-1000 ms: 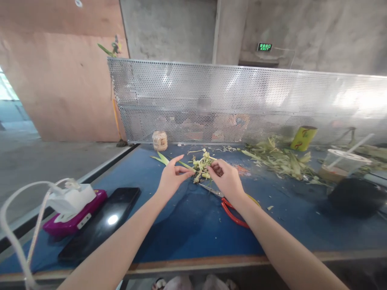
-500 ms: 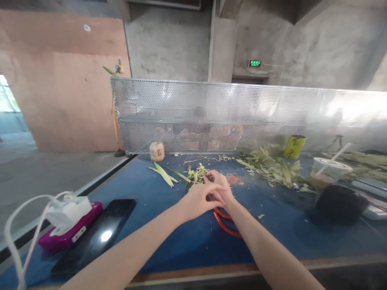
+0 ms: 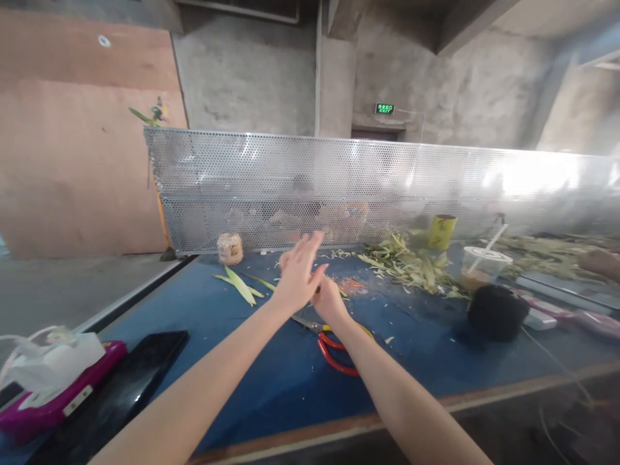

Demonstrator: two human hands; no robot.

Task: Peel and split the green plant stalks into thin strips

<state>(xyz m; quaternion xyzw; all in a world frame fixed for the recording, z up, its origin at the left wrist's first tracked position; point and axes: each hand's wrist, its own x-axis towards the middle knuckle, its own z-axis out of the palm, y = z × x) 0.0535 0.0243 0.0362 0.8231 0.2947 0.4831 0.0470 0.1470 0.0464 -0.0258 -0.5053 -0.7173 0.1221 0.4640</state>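
Note:
My left hand point(image 3: 298, 274) is lifted above the blue table point(image 3: 271, 381) with its fingers stretched out and nothing in it. It crosses in front of my right hand point(image 3: 330, 302), which rests low on the table just behind it; the right hand's fingers are hidden. Red-handled scissors point(image 3: 336, 354) lie on the table under my right wrist. A few long green leaves point(image 3: 239, 284) lie to the left of the hands. The small heap of plant scraps is mostly hidden behind my hands.
A perforated metal screen point(image 3: 368, 184) closes the table's far side. Along it stand a small jar point(image 3: 229, 248), a pile of trimmings point(image 3: 411, 266), a yellow can point(image 3: 442, 231), a lidded cup with a straw point(image 3: 482, 266) and a black round object point(image 3: 498, 312). A black phone point(image 3: 121, 387) and a magenta device point(image 3: 53, 387) lie front left. Another person's hand point(image 3: 600, 261) shows far right.
My left hand let go of the leaf, swept right across my right hand and rose with its fingers spread. My right hand stayed by the scraps. The view swung right.

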